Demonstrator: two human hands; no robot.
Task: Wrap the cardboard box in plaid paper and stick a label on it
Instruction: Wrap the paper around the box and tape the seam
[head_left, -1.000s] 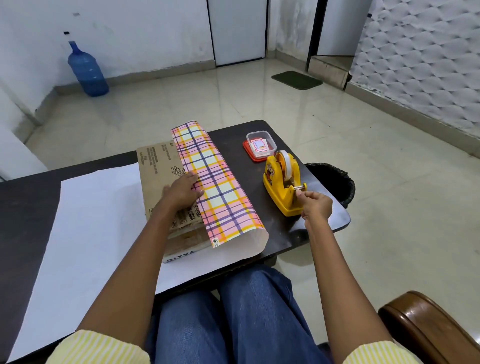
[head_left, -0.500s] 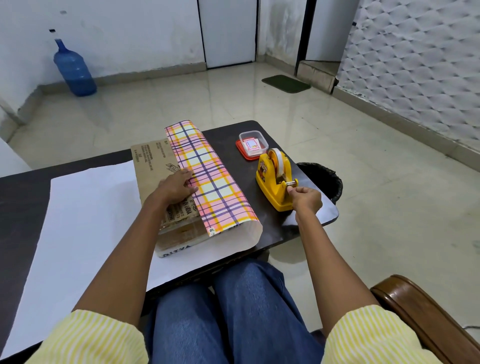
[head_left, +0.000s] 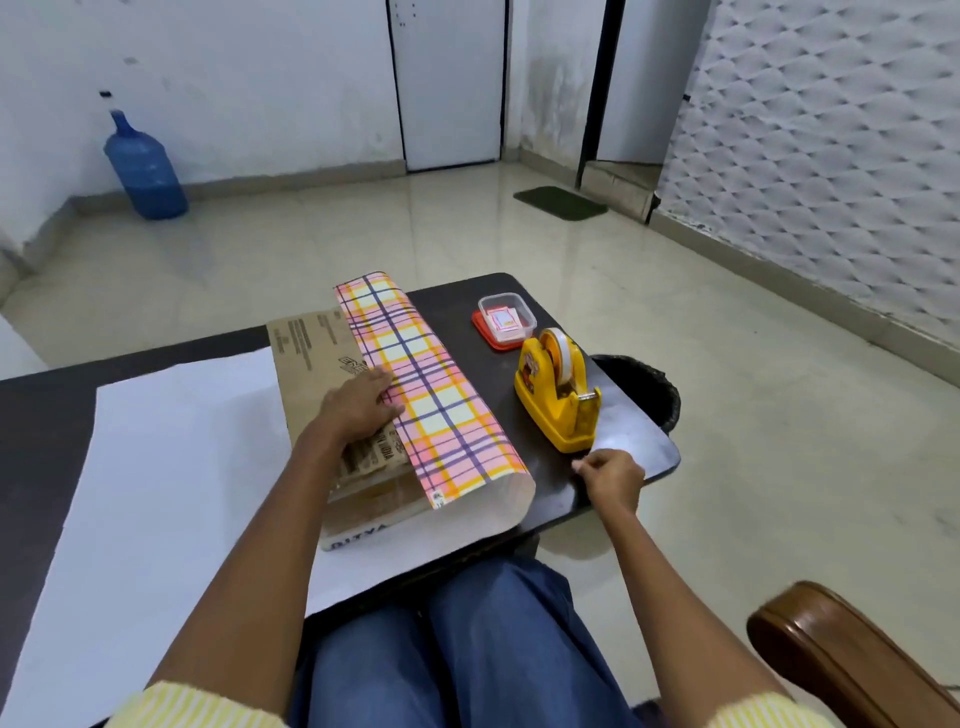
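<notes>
**tapefan:** Where's the cardboard box (head_left: 311, 364) sitting?

**wrapguy:** Flat on the white underside of the plaid paper (head_left: 431, 395), mid dark worktop (head_left: 47, 415). The paper's right flap curls over the box's right part, plaid side up.

**tapefan:** And the hands?

**wrapguy:** Left hand (head_left: 358, 402) is flat with straight fingers, pressing the flap's edge onto the box top. Right hand (head_left: 610, 475) is just in front of the yellow tape dispenser (head_left: 558, 400), not touching it. Thumb and forefinger are pinched together, but I honestly can't tell if there's tape in there.

**tapefan:** Other stuff?

**wrapguy:** A small clear tub (head_left: 505, 321) on a red lid behind the dispenser, and a black bin (head_left: 647, 389) beside the worktop's right edge.
</notes>
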